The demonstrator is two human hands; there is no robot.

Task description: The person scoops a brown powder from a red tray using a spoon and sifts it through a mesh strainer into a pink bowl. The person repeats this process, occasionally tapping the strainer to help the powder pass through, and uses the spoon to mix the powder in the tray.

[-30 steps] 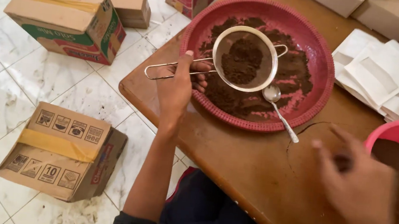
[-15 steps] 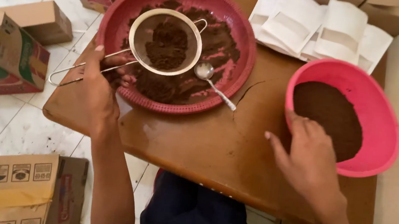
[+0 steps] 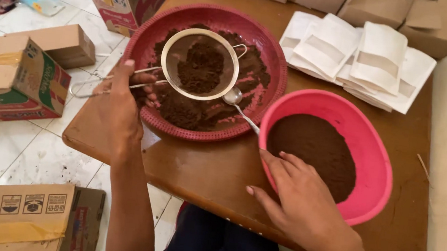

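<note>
Plainly, the left hand [image 3: 120, 110] has its fingers clamped on the wire handle of the metal sieve [image 3: 201, 65], which sits with a mound of brown powder over the red tray [image 3: 267, 47] at about eleven o'clock on the wooden table [image 3: 202, 167]. The right hand [image 3: 304, 203], fingers spread apart, rests on the near rim of the pink bowl [image 3: 379, 169] at four o'clock, gripping nothing. Sifting well likely calls for a level sieve kept over the tray, clear of the spoon [image 3: 237, 102] at its five o'clock edge.
</note>
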